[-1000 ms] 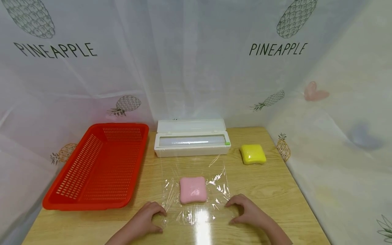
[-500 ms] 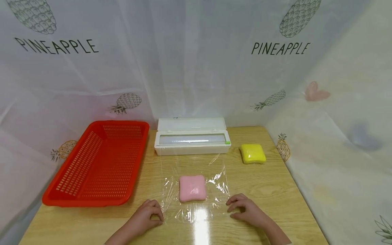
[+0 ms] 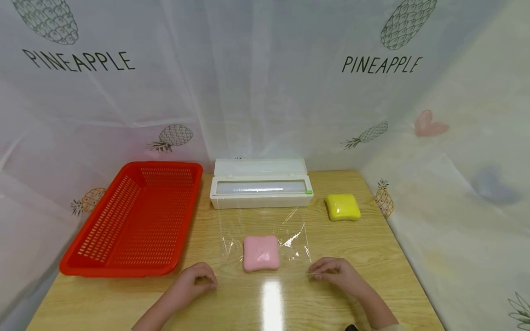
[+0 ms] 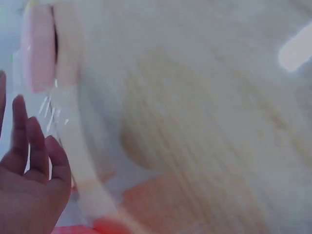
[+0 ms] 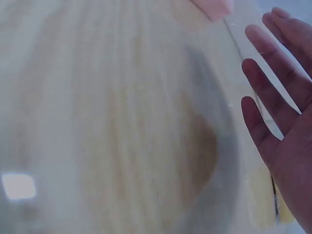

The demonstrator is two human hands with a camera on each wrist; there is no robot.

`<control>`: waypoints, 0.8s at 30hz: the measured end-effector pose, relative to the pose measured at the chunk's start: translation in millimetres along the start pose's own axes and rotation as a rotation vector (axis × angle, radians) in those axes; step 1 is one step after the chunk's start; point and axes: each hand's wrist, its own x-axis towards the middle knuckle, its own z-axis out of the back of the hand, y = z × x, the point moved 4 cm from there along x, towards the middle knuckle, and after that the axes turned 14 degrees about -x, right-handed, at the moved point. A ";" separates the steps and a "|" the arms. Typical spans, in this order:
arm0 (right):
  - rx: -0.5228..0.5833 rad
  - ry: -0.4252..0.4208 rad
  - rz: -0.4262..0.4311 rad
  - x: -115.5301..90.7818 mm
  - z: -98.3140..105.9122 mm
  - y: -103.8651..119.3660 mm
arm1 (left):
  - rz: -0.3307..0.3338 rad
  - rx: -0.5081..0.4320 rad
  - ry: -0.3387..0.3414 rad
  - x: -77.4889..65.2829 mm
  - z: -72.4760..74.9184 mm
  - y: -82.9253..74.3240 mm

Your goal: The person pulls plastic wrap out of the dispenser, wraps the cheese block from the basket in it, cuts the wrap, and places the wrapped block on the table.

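Observation:
A clear sheet of cling film (image 3: 295,230) stretches from a white dispenser box (image 3: 261,201) toward me. On the table lies a pink rounded-square block (image 3: 261,253), much like a bar of soap, within the film's width. My left hand (image 3: 193,282) pinches the near left corner of the film between thumb and forefinger. At the near right corner my right hand (image 3: 337,274) pinches the film, a bit of which glints at the fingertips. In the wrist views, the other fingers of the left hand (image 4: 36,170) and right hand (image 5: 287,107) are extended.
A red plastic basket (image 3: 182,257) stands at the left. At the back right sits a yellow rounded block (image 3: 342,207) with a shiny surface. The dispenser's lid (image 3: 260,166) is raised, with a film roll (image 3: 261,187) inside. A patterned curtain (image 3: 256,92) hangs behind the table (image 3: 372,248).
Both hands have closed their fingertips on the film's near corners. The film's near edge has come up off the table, and its glints in front of the pink block have gone.

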 end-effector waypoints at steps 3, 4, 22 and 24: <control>0.005 -0.019 -0.049 6.2 6.1 -0.6 | 0.057 -0.036 -0.083 4.6 4.8 -1.6; 0.012 -0.029 -0.062 8.4 7.9 -0.8 | 0.084 -0.051 -0.112 5.9 5.8 -1.5; 0.171 -0.251 -0.392 37.5 0.3 -16.0 | 0.296 -0.340 -0.487 36.8 -5.0 14.6; 0.187 -0.274 -0.429 40.9 -2.2 -17.1 | 0.303 -0.354 -0.498 40.1 -6.9 16.6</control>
